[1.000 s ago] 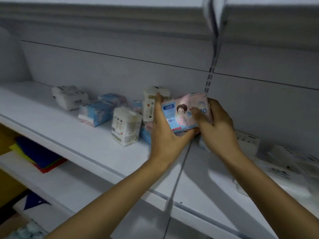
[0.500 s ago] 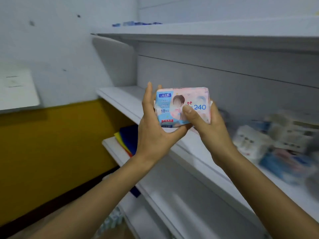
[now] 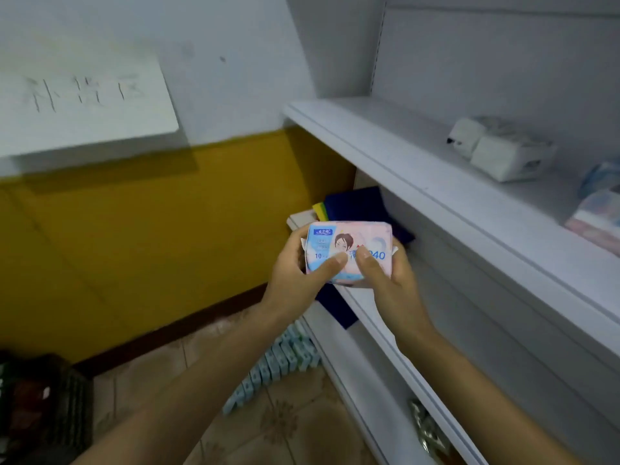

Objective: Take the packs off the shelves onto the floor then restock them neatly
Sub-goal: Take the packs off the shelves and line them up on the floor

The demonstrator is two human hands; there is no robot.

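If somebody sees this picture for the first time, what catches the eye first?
First the pink and blue pack, held in the middle of the view by the left hand and the right hand, thumbs on its front. Then the row of light blue packs on the floor below, and the white packs on the upper shelf at right.

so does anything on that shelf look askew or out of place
Yes: the white packs on the upper shelf lie skewed to its front edge, and the blue and pink packs at the right look jumbled. The light-blue packs on the floor form a tidy row.
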